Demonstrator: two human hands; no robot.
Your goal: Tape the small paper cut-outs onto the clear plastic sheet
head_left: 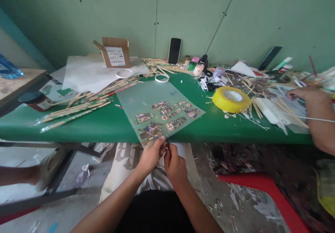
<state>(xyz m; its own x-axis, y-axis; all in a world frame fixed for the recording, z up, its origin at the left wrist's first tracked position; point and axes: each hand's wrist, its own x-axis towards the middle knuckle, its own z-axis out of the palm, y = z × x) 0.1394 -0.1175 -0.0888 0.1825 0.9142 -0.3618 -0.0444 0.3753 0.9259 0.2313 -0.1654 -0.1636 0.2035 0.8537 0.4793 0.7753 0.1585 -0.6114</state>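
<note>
My left hand (152, 154) is closed at the near edge of a clear plastic sheet (136, 98), its thumb and fingers pinching the edge. The sheet lies on the green tabletop and overhangs its front edge slightly. Several small printed picture cut-outs or stickers (176, 123) are spread on its right and near parts. Close beside it, my right hand (176, 165) is closed around a small dark tool (168, 145) that looks like scissors. The tool's narrow tip points up at the sheet's near edge. My fingers hide most of it.
A yellow tape roll (218, 98) sits to the right, near a white glue gun (272, 114). Patterned sticks (78, 111) lie left. Behind stand a cardboard box (125, 57) and a phone (174, 51). Another person's hand (305, 93) reaches in at right, above a red stool (251, 179).
</note>
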